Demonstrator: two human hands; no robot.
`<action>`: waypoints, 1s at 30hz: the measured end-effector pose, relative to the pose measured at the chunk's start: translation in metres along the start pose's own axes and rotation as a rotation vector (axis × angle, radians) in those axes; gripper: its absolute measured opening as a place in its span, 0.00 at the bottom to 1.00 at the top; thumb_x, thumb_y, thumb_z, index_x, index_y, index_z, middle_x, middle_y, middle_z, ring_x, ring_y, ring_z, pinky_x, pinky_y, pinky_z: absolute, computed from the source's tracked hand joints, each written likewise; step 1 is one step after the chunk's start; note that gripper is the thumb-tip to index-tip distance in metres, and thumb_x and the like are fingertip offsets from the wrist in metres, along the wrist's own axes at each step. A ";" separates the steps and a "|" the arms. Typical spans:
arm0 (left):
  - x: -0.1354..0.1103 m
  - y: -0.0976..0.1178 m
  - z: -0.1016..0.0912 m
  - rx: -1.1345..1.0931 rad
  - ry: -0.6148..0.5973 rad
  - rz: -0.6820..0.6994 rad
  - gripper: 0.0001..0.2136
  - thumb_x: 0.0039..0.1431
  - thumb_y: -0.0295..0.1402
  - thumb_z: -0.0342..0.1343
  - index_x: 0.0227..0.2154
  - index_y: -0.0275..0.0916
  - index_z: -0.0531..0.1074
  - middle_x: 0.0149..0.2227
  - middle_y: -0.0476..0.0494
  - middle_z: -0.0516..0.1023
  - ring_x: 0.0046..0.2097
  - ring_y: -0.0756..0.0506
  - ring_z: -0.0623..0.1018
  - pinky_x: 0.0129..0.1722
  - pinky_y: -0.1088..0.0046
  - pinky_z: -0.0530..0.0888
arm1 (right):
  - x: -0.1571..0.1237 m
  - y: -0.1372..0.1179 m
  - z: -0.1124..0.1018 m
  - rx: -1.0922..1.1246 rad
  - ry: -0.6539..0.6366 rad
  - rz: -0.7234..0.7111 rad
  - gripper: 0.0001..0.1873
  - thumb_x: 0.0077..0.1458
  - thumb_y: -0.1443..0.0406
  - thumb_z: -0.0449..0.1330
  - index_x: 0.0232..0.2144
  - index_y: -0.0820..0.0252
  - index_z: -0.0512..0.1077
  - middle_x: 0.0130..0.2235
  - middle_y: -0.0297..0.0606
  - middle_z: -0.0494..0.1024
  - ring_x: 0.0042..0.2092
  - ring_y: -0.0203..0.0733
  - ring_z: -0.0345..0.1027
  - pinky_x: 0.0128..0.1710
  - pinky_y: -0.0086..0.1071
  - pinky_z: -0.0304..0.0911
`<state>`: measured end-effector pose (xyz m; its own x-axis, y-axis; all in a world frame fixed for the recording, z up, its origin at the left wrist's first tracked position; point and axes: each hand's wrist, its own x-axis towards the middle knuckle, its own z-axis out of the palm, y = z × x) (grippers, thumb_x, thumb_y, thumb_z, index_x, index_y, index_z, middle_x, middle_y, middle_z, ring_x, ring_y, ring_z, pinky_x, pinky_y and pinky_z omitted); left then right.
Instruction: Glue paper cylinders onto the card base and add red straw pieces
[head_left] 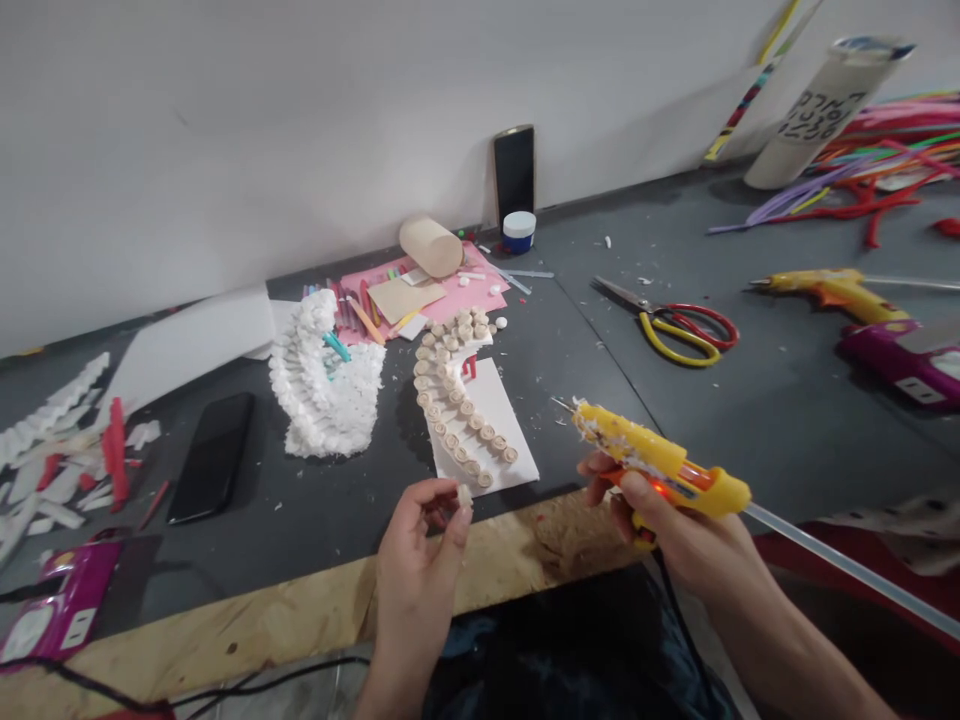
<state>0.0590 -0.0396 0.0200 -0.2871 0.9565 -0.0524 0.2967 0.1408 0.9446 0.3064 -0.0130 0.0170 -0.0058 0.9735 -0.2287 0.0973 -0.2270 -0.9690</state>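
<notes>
Between thumb and forefinger, my left hand (421, 540) pinches a small pale paper roll (464, 495) just in front of the craft piece. My right hand (660, 510) is wrapped round a yellow hot glue gun (637, 445), its nozzle pointing left and a clear glue stick (847, 562) poking out behind. A curved craft piece (450, 395), edged with beige spiral rolls, lies on a white sheet (495, 410), with a bit of red at its middle. Left of it stands a fluffy white curved piece (326, 390) with a teal part.
Red-and-yellow scissors (675, 325) and a second glue gun (825, 290) lie to the right. A tumbler (832, 110) stands by coloured pipe cleaners (862, 170). Black phone (212, 455), foam scraps (67, 470) and purple device (71, 595) are left. A cardboard tube (431, 248) rests behind.
</notes>
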 end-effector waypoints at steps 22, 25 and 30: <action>0.006 0.027 0.036 0.903 0.029 0.664 0.07 0.61 0.28 0.60 0.41 0.42 0.76 0.39 0.44 0.74 0.42 0.42 0.71 0.41 0.65 0.63 | -0.025 0.011 -0.020 -0.020 -0.078 -0.035 0.19 0.59 0.51 0.58 0.24 0.56 0.76 0.20 0.35 0.68 0.24 0.38 0.62 0.27 0.34 0.64; 0.007 0.028 0.041 0.928 0.031 0.691 0.07 0.60 0.27 0.60 0.41 0.42 0.76 0.39 0.44 0.74 0.42 0.43 0.71 0.41 0.65 0.63 | -0.026 0.012 -0.020 -0.030 -0.071 -0.037 0.17 0.59 0.53 0.59 0.25 0.56 0.76 0.21 0.35 0.69 0.24 0.38 0.62 0.28 0.34 0.65; 0.009 0.025 0.048 0.985 0.041 0.739 0.07 0.61 0.27 0.60 0.41 0.43 0.77 0.38 0.46 0.74 0.40 0.45 0.71 0.41 0.65 0.63 | -0.025 0.010 -0.021 -0.041 -0.053 -0.042 0.15 0.58 0.54 0.59 0.27 0.56 0.77 0.21 0.35 0.71 0.24 0.38 0.64 0.29 0.34 0.67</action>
<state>0.1077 -0.0149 0.0277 0.2184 0.8819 0.4178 0.9549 -0.2813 0.0948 0.3289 -0.0390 0.0150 -0.0628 0.9791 -0.1932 0.1364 -0.1834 -0.9735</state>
